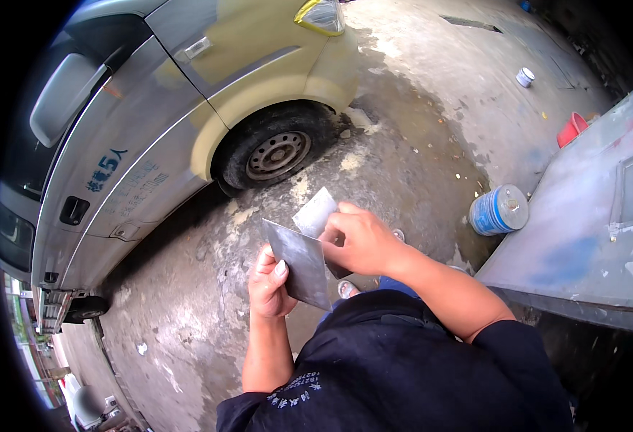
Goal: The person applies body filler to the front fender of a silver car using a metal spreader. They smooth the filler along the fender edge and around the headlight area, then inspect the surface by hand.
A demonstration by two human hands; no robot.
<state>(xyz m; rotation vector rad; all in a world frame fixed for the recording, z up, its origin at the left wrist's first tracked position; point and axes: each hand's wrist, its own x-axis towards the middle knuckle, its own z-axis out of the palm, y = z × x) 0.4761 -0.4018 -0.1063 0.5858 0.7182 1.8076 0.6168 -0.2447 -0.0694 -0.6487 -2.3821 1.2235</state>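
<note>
My left hand is closed on the edge of a thin, four-cornered grey metal plate, the thumb lying on its face. The plate is tilted in front of my body. Just right of it, my right hand is closed on a flat scraper with a pale, whitish blade that points up and to the left. The scraper sits close behind the plate's upper edge; whether the two touch, I cannot tell. My right hand and the plate hide its lower part.
A van with yellowish filler-coloured patches stands at the left, its front wheel ahead of me. To the right are a blue-and-white bucket, a paint-marked pale panel, a red basin and a small white tub. Wet patches mark the concrete floor.
</note>
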